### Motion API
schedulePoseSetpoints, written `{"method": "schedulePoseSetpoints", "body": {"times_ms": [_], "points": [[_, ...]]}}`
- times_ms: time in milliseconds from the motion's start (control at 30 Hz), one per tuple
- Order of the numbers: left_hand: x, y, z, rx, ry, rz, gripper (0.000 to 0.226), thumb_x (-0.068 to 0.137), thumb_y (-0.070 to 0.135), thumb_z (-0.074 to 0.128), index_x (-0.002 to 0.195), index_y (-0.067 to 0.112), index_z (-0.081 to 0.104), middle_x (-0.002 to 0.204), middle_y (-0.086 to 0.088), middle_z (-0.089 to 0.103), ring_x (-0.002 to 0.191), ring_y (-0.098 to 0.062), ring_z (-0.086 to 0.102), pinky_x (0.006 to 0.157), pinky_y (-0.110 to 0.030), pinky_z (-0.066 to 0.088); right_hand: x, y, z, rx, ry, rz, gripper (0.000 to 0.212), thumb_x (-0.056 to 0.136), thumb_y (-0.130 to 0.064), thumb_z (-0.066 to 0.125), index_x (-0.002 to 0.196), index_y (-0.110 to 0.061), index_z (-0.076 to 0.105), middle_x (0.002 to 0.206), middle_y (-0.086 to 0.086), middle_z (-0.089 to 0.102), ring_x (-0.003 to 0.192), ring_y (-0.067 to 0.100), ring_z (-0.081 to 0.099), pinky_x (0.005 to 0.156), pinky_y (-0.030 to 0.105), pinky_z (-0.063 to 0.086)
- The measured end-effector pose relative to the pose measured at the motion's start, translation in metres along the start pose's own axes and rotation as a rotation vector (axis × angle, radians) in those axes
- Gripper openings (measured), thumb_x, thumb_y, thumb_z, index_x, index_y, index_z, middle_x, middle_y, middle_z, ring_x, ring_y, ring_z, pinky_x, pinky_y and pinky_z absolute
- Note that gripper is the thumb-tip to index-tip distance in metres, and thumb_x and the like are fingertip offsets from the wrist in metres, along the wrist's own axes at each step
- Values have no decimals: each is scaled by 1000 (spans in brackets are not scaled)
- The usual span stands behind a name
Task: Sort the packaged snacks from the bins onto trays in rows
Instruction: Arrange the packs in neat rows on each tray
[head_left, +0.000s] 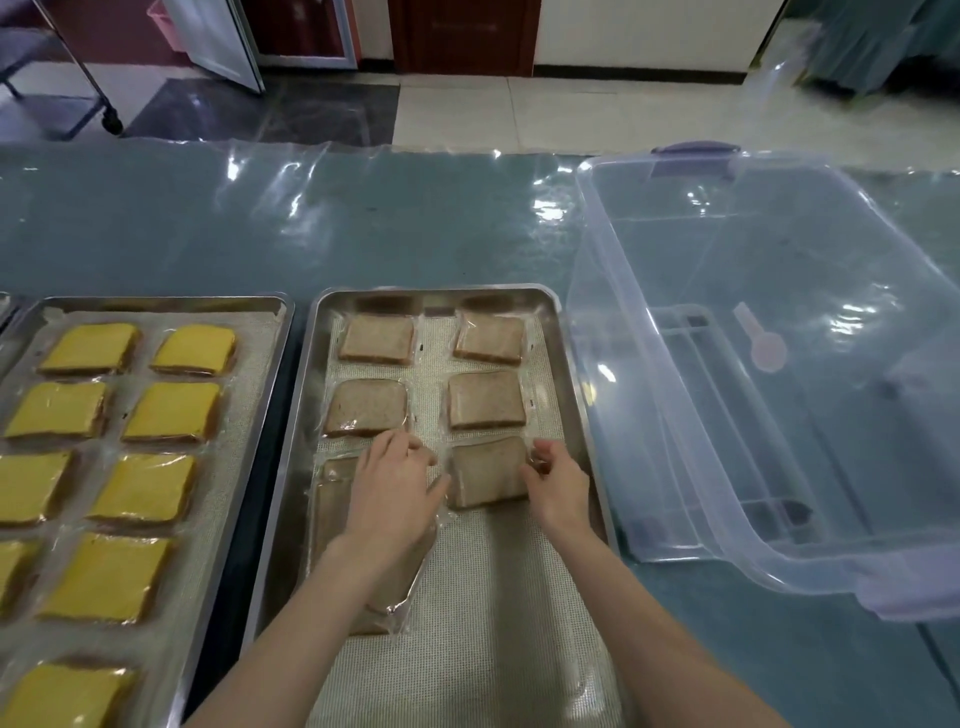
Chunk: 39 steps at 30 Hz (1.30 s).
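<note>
Left tray (156, 300): yellow snacks (171, 413) in rows, nine in view, some cut off by edge. Looks done.

Middle tray (583, 405): brown snacks (485, 400) in two columns. Back two rows done, four packs. Third row in the making. Left hand (395, 488) flat, fingers straight, resting on left pack (335, 499); one pack or two under arm, cannot tell. Right hand (558, 483) fingers curled, pinching edge of right pack (483, 473), lying on tray mat. Near part of tray bare, more rows to fill.

Clear bin (649, 364): one, no snacks seen inside.
</note>
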<state>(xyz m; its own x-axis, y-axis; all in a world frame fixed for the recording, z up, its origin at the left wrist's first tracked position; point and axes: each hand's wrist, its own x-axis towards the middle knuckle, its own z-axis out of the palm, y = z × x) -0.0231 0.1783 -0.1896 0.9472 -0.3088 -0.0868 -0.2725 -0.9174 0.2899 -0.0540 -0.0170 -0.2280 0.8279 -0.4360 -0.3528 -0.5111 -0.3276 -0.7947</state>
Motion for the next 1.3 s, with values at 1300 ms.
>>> {"method": "schedulePoseSetpoints", "body": {"times_ms": [1300], "points": [[-114,40,53,-183,168,531,49,70,10,77,117,15,65,121,1,61,117,-20,53,97,-39,48,-106,40,-29,222,-50,150,29,85,-15,71,113,-10,66,102,4,70,90,16,68,78,32,59]]}}
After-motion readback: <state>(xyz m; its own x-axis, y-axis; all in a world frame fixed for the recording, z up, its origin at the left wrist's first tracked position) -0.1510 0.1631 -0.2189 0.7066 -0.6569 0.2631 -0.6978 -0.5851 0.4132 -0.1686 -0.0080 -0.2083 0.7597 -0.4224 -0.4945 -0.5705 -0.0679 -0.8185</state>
